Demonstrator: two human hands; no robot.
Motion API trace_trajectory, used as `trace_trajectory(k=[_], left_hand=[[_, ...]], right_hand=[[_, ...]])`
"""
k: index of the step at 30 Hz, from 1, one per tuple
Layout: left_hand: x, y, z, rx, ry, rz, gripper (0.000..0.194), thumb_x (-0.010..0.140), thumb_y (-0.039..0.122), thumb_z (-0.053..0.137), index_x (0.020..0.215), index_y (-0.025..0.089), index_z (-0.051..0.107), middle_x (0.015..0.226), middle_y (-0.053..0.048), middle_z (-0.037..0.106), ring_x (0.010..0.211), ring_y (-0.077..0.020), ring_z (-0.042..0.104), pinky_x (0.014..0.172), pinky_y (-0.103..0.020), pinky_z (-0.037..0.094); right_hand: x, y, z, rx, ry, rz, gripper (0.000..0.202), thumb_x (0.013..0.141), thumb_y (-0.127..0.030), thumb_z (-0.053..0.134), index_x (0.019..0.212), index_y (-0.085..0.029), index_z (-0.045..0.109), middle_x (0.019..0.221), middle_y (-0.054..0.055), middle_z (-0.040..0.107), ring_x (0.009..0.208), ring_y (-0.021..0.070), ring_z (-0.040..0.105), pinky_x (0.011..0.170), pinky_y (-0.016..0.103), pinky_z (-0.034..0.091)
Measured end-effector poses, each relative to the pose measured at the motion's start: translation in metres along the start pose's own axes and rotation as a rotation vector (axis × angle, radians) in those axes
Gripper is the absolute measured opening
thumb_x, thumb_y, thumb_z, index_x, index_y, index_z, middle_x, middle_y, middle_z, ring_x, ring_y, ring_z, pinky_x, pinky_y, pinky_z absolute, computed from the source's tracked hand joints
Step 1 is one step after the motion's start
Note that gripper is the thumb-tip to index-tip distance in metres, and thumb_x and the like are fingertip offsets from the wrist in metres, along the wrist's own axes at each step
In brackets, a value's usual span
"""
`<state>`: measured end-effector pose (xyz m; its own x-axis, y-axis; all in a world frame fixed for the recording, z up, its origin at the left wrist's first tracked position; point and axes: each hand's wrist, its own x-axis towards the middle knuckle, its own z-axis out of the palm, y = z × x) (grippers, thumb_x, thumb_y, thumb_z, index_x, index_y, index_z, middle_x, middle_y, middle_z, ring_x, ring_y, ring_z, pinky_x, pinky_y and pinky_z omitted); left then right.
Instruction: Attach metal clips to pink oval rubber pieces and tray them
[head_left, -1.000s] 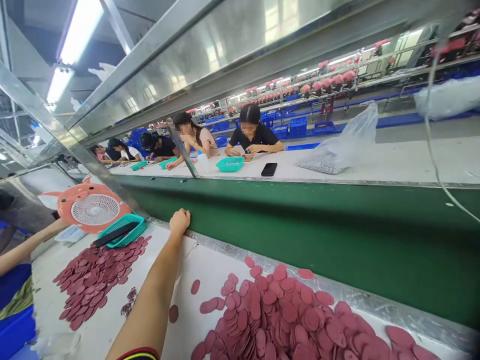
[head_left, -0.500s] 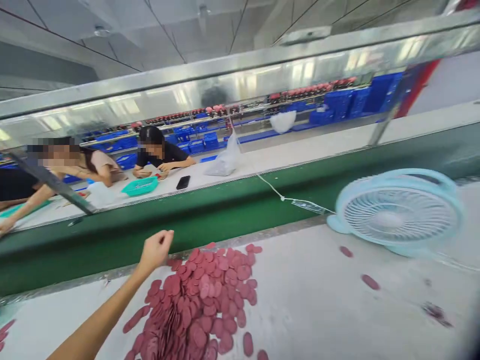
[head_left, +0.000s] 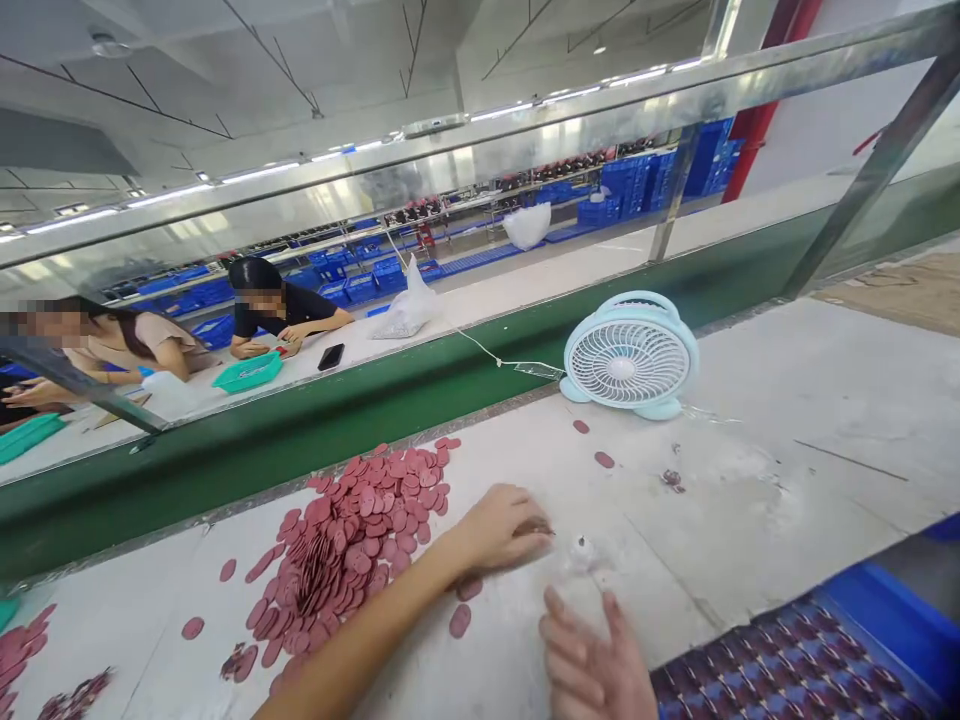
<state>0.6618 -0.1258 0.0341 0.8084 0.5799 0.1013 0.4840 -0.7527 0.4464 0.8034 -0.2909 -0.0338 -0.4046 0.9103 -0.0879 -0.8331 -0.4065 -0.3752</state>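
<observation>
My left hand (head_left: 501, 528) is over the white tabletop, just right of a pile of dark pink oval pieces (head_left: 375, 500). Its fingers are curled together; something dark shows at the fingertips, but I cannot make out what. Nearer to me, my right hand (head_left: 596, 655) has its fingers spread apart, slightly blurred, with nothing seen in it. A small clear object with a dark tip (head_left: 581, 552) lies between and beyond the hands. Loose oval pieces (head_left: 460, 621) lie below my left wrist.
A light blue fan (head_left: 630, 355) stands at the table's far edge. At the lower right, a blue tray (head_left: 892, 620) holds rows of maroon pieces (head_left: 780, 665). Beyond a green belt (head_left: 315, 400), two people work beside green baskets (head_left: 247, 372). Metal posts (head_left: 870, 170) rise along the belt.
The view has swung right and down. My left hand has moved from the pile's far edge to its right side. My right hand and the blue tray have come into view.
</observation>
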Motion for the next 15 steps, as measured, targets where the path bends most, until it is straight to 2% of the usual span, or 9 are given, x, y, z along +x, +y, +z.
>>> trace_trajectory(k=[2,4,6,8,11,15], left_hand=[[-0.028,0.006,-0.016,0.004,0.072,-0.106,0.031,0.096,0.042,0.062,0.124,0.028,0.067,0.126,-0.007,0.069,0.120,-0.0227,0.062,0.109,-0.039,0.045],[-0.060,0.014,-0.028,0.031,0.155,-0.267,0.036,0.102,0.040,0.049,0.133,0.026,0.060,0.129,-0.011,0.067,0.119,-0.0242,0.061,0.106,-0.041,0.047],[-0.089,0.024,-0.031,0.060,0.190,-0.401,0.035,0.102,0.038,0.049,0.131,0.023,0.060,0.124,-0.012,0.068,0.111,-0.0260,0.064,0.096,-0.042,0.051],[-0.109,0.033,-0.023,0.076,0.166,-0.468,0.025,0.096,0.034,0.060,0.117,0.022,0.066,0.113,-0.010,0.071,0.102,-0.0268,0.065,0.087,-0.040,0.052],[-0.120,0.041,-0.001,0.078,0.116,-0.496,0.012,0.089,0.023,0.066,0.101,0.024,0.071,0.103,-0.006,0.073,0.096,-0.0261,0.066,0.083,-0.037,0.051],[-0.115,0.038,0.014,0.042,0.123,-0.497,0.022,0.090,0.015,0.058,0.103,0.025,0.072,0.104,-0.006,0.074,0.095,-0.0239,0.067,0.080,-0.034,0.050]], right_hand=[[0.000,-0.011,-0.003,0.202,0.034,-0.055,0.070,0.088,-0.080,0.052,0.130,-0.024,0.059,0.073,-0.010,0.048,0.042,0.0009,0.031,0.034,0.006,0.022],[0.001,-0.020,0.000,0.460,0.048,-0.095,0.065,0.094,-0.064,0.061,0.139,-0.019,0.049,0.080,-0.009,0.052,0.049,-0.0009,0.042,0.040,0.004,0.030],[0.007,-0.027,0.007,0.690,0.049,-0.111,0.055,0.099,-0.048,0.063,0.136,-0.013,0.045,0.080,-0.009,0.053,0.052,-0.0003,0.048,0.044,0.005,0.036],[0.015,-0.032,0.013,0.802,0.056,-0.108,0.038,0.104,-0.041,0.055,0.128,-0.012,0.048,0.075,-0.010,0.052,0.051,0.0015,0.050,0.045,0.007,0.038],[0.022,-0.035,0.020,0.799,0.081,-0.075,0.030,0.108,-0.041,0.043,0.117,-0.014,0.052,0.070,-0.010,0.048,0.049,0.0031,0.048,0.044,0.009,0.037],[0.012,-0.035,0.027,0.734,0.133,0.012,0.033,0.106,-0.042,0.051,0.112,-0.011,0.057,0.067,-0.010,0.043,0.047,0.0034,0.044,0.041,0.011,0.032]])
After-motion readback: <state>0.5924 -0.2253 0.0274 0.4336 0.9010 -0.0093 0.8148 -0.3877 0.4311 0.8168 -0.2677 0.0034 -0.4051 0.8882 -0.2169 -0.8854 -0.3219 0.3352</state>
